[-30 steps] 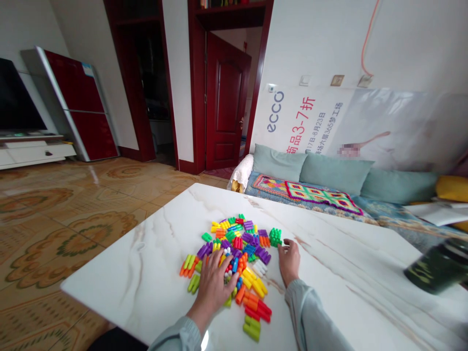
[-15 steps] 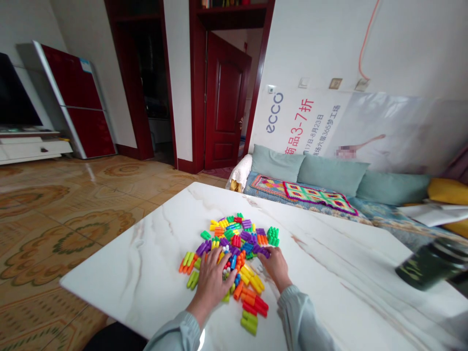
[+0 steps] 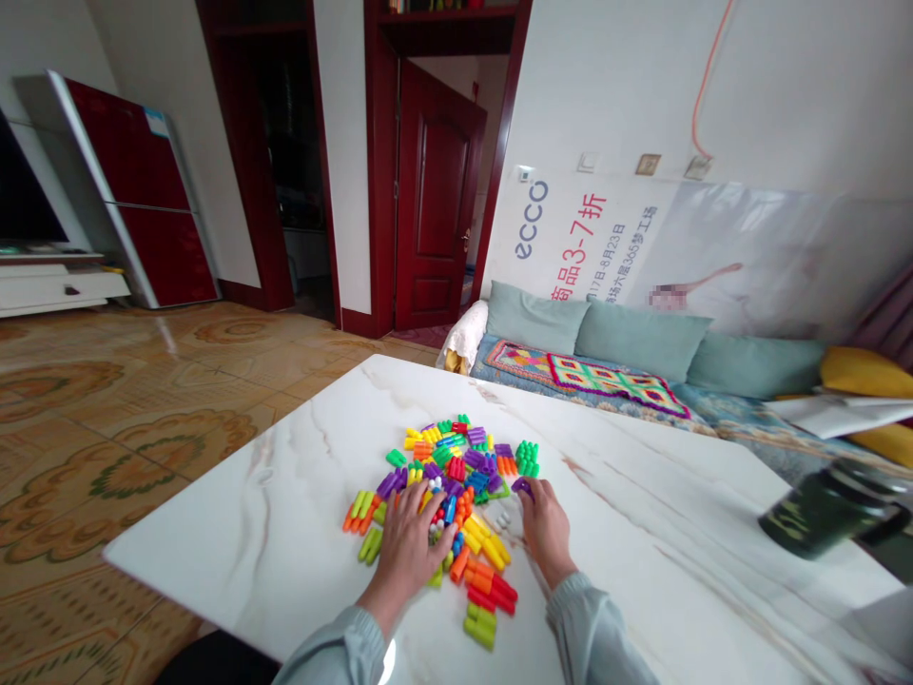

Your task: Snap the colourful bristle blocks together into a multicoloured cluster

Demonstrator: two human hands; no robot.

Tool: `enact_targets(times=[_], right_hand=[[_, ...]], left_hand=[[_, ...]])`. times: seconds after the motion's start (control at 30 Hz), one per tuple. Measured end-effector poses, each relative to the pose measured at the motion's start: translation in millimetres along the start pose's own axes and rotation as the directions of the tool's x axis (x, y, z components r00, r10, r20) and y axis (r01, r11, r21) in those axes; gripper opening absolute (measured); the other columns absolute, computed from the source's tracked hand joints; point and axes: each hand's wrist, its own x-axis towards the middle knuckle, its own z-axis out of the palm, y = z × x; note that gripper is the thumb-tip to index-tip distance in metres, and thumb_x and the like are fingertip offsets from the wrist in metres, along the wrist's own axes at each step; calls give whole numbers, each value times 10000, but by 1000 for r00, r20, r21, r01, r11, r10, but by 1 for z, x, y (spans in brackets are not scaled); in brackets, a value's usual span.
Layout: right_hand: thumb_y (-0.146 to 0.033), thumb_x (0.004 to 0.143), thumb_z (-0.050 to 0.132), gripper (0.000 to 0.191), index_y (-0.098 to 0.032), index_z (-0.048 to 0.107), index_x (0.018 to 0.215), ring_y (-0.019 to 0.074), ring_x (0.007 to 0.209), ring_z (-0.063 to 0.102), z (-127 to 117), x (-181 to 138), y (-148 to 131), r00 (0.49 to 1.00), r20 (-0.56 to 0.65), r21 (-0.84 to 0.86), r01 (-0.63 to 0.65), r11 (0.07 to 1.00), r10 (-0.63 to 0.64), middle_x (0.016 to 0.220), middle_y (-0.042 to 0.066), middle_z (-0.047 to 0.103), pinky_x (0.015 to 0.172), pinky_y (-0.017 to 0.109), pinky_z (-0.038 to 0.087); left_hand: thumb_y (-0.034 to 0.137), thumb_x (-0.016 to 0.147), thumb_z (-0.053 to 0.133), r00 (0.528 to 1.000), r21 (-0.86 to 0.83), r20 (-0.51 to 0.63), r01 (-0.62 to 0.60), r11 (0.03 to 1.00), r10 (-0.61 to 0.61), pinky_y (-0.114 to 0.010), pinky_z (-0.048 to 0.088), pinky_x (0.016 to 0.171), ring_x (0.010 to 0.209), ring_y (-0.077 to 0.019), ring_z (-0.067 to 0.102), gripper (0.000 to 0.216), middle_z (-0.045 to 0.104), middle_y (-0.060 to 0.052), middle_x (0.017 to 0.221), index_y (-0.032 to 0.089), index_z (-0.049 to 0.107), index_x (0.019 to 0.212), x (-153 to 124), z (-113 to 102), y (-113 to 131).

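A pile of small plastic blocks (image 3: 456, 466) in several colours lies on a white marble-look table (image 3: 285, 514). My left hand (image 3: 410, 542) rests flat on the near left part of the pile, fingers spread over the blocks. My right hand (image 3: 542, 518) sits at the pile's right edge, fingers curled round a purple block (image 3: 522, 486). A green block cluster (image 3: 528, 457) stands just beyond it. Orange, red and green blocks (image 3: 485, 595) lie between my wrists.
A dark green mug (image 3: 820, 509) stands at the table's right. Beyond the table is a low sofa with teal cushions (image 3: 634, 338) and a colourful mat (image 3: 585, 376). A red door (image 3: 432, 190), a red cabinet (image 3: 143, 190) and patterned tile floor (image 3: 106, 400) lie to the left.
My right hand has moved left from the bare tabletop to the pile's right edge and closed on a purple block. My left hand has stayed on the pile.
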Motion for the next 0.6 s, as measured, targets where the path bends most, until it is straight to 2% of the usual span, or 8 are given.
enact_targets(times=[0.13, 0.3, 0.47, 0.6], right_hand=[[-183, 961, 324, 345, -244, 625, 1117, 143, 835, 635, 3, -7, 9, 998, 56, -98, -20, 995, 25, 1032, 40, 636, 633, 232, 400], [-182, 966, 305, 354, -243, 615, 1126, 152, 847, 641, 9, -7, 14, 998, 46, -60, -45, 997, 48, 1043, 41, 640, 648, 238, 403], [-252, 935, 385, 297, -170, 580, 1142, 194, 887, 654, 17, -7, 22, 988, -75, 37, -131, 991, 134, 1021, 85, 676, 718, 262, 443], [-250, 905, 387, 278, -149, 600, 1052, 219, 881, 640, 19, -5, 32, 968, -151, 28, -198, 980, 200, 1012, 113, 663, 723, 289, 448]], left_hand=[[443, 891, 543, 1000, 0, -2, -5, 1000, 5, -562, 367, 1068, 1268, -348, 494, 424, 562, -117, 1370, 242, 640, 1251, 0, 2, -1], [435, 890, 544, 1000, -23, -9, -2, 1000, 2, -550, 376, 1066, 1266, -339, 495, 414, 565, -106, 1367, 256, 639, 1251, 0, 3, -3], [457, 898, 532, 1000, -4, -1, -23, 1000, 23, -544, 375, 1069, 1265, -334, 498, 444, 560, -116, 1373, 254, 623, 1281, -1, 5, -4], [468, 896, 532, 1000, 3, -4, -26, 1000, 26, -540, 366, 1077, 1260, -332, 501, 447, 569, -116, 1365, 248, 631, 1272, -1, 5, -4]])
